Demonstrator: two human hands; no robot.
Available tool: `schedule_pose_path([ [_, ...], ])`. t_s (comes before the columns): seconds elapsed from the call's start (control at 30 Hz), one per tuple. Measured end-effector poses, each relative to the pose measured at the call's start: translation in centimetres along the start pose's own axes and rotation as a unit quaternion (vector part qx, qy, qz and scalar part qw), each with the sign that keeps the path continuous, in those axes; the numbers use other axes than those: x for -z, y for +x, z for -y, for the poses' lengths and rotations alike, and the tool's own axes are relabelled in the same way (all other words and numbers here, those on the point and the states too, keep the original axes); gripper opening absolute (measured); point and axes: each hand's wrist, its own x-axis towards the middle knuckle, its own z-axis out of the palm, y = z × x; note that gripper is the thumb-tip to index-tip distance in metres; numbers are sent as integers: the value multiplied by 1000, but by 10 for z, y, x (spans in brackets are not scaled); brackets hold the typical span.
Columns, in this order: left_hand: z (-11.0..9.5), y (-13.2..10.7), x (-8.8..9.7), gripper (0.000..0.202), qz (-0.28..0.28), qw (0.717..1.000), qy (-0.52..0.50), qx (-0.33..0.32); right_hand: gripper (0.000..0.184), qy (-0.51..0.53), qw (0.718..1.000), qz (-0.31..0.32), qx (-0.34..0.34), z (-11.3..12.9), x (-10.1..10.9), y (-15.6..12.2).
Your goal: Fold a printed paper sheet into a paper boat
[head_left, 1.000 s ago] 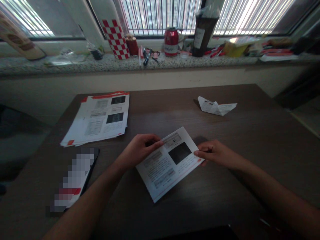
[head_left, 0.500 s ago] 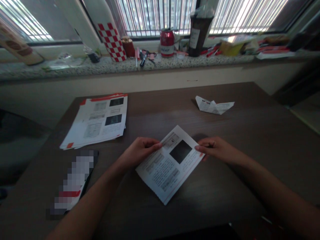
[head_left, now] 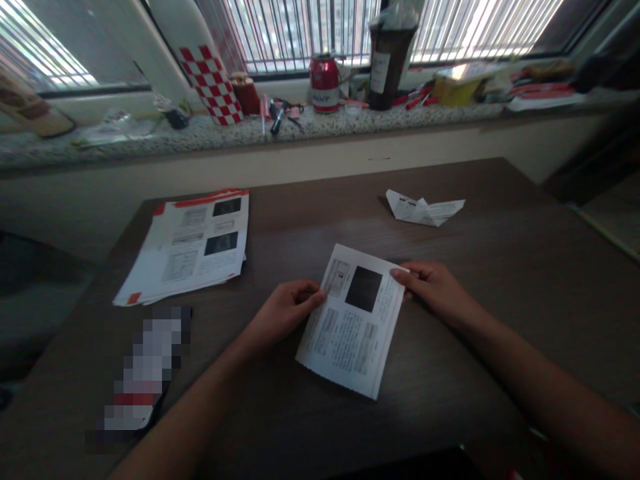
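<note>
A printed paper sheet (head_left: 355,320), folded in half, lies on the dark wooden table (head_left: 500,287) in front of me. My left hand (head_left: 285,310) pinches its left edge near the top, fingers closed on the paper. My right hand (head_left: 430,288) pinches the sheet's top right corner. The sheet now lies nearly upright, its long side running away from me. A folded paper boat (head_left: 424,209) rests farther back on the right, apart from both hands.
A stack of printed sheets (head_left: 187,243) lies at the table's back left. A blurred flat object (head_left: 143,370) sits near the left front. The window sill (head_left: 300,127) behind holds a red can (head_left: 324,83), a checkered cup (head_left: 210,83), a dark bottle (head_left: 385,67) and clutter.
Both hands have turned the sheet clockwise, from lying slanted across the table to nearly upright. The right hand moved up to the top right corner.
</note>
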Motion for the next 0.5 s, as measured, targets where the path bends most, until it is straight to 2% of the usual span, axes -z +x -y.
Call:
schedule_pose_path([
  [0.07, -3, 2, 0, 29, -2, 1000, 8, -8, 36, -18, 1000, -6, 7, 2, 0, 1],
  [0.27, -12, 10, -5, 28, -72, 997, 6, -31, 38, -76, 997, 26, 24, 7, 1, 3],
  [0.4, -9, 13, -9, 25, -78, 996, -27, -17, 38, -79, 996, 28, 19, 9, 0, 4],
  [0.5, -6, 11, -10, 28, -93, 995, -43, -10, 36, -46, 999, 24, 7, 8, -2, 3],
])
